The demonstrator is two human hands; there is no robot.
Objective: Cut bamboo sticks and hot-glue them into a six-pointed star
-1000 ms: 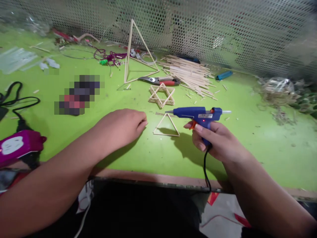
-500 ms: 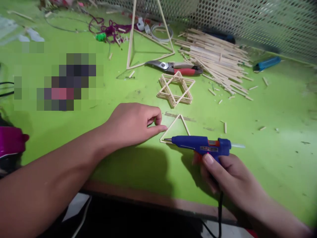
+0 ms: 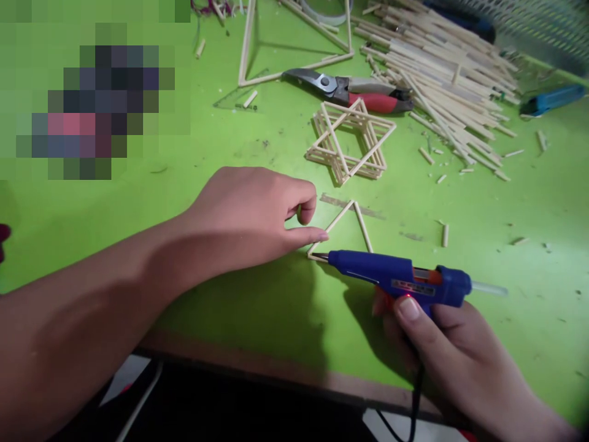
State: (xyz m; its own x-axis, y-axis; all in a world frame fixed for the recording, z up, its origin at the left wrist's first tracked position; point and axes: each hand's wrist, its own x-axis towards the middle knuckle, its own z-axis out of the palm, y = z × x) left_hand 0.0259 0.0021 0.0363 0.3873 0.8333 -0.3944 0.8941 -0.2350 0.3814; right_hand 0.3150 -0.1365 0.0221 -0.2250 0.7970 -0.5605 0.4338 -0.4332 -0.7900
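Light wooden sticks form a small triangle (image 3: 363, 227) flat on the green table. The thumb of my left hand (image 3: 260, 205) rests on the triangle's left stick near its lower corner. The index finger curls above with a gap to the thumb; the other fingers are hidden. My right hand (image 3: 460, 350) grips a blue hot glue gun (image 3: 375, 268), its red light lit and a clear glue stick out the back. The gun's metal nozzle sits at the triangle's lower left corner and covers part of the bottom stick. Behind lies a layered six-pointed star of sticks (image 3: 376, 149).
Red-handled pruning shears (image 3: 375, 102) lie behind the star. A big stick frame (image 3: 299, 66) stands farther back. At the back right are a pile of sticks (image 3: 442, 80) and a blue-handled tool (image 3: 554, 100). The gun's black cord (image 3: 418, 393) drops over the front edge.
The view has moved closer and tilted down. The nozzle stays at the triangle's lower left corner, and my left thumb still touches the stick.
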